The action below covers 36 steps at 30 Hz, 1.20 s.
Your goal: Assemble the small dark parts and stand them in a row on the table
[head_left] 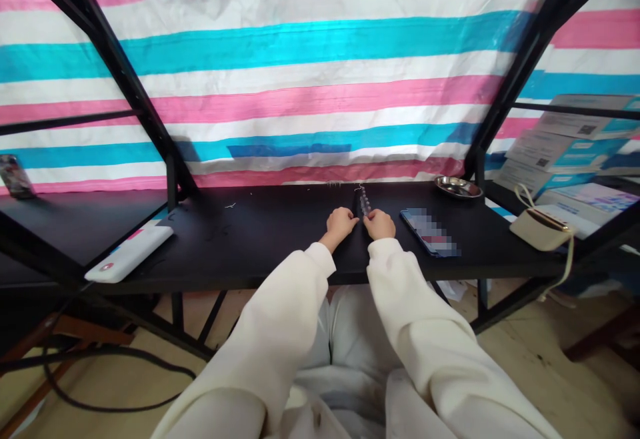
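Both my hands are close together over the black table, fingers pinched. My right hand [381, 224] is closed on the near end of a strand of clear, round beads [365, 200]. The strand runs away from me toward the table's back edge, with a bit of white thread [359, 188] at its far end. Just left of it, my left hand [342, 221] is closed, its thumb and fingertips pressed together beside the strand's near end. What those fingertips hold is too small to make out. To the right of my right hand lies a phone [415, 223], its screen blurred.
A round metal dish [457, 187] sits at the back right. A white power bank-like device [131, 254] lies at the left edge. A beige pouch [540, 228] and stacked boxes [565, 145] are at right. Black frame posts [483, 119] flank the table; a striped sheet [320, 45] hangs behind.
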Motion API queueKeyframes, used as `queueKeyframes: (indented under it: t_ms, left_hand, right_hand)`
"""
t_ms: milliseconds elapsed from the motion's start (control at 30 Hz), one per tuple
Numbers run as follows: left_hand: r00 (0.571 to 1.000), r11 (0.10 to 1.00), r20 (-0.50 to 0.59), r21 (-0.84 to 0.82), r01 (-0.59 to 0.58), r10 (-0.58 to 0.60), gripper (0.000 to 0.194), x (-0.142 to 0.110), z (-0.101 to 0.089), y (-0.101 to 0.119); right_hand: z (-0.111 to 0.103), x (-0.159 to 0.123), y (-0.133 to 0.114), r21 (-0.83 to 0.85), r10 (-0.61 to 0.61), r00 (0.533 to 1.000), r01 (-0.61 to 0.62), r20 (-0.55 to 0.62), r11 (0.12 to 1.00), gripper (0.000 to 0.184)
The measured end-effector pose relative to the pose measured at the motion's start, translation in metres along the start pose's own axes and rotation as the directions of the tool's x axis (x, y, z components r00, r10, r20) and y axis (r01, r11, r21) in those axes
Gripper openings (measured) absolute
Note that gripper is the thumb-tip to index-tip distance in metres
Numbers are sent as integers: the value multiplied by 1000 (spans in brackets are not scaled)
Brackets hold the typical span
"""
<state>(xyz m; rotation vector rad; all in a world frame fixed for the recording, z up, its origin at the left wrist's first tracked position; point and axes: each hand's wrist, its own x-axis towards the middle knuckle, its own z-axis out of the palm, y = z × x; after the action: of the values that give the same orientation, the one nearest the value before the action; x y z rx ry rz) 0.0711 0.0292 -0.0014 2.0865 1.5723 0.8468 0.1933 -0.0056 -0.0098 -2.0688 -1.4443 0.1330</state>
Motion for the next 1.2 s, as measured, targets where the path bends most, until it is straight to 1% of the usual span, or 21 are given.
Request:
queueKeyframes:
  t_ms: [133,200,333,400,467,600,733,967,1200]
  left_hand:
    - [1000,995,29,98,4,-7,21,-3,1,1]
    - [1000,991,28,133,6,-10,24,-3,1,0]
    - [999,989,36,148,-3,-3,36,-5,-1,-5]
    - [1000,990,21,143,-15,12,38,-8,-2,-7]
    - [999,989,-3,140,-40,41,36,-13,-4,-9]
    - [994,990,-39,101,-102,106,22,-21,-7,-13]
    - [992,991,-35,55,-120,122,13,-22,-8,-16]
    - [984,984,-26,50,-173,175,13,-21,-5,-18]
    - [977,974,-35,88,-207,211,13,-24,-7,-17]
  right_hand:
    - [3,0,0,-7,20,1000,-19,18,1000,18]
    - [3,0,-1,-14,24,999,-24,36,1000,18]
    - [1,-3,-2,-6,21,998,-21,57,1000,20]
    - [-1,-4,-3,0,23,998,-23,57,1000,23]
    - [-3,-6,-4,7,31,998,-31,54,999,27]
    - [-6,-8,-5,36,37,999,-39,30,999,32]
    - [-6,-9,-5,47,31,999,-32,22,998,33]
    - [-5,-9,-5,24,32,999,-33,31,999,24]
    - [-7,-10,-6,11,35,998,-36,52,999,25]
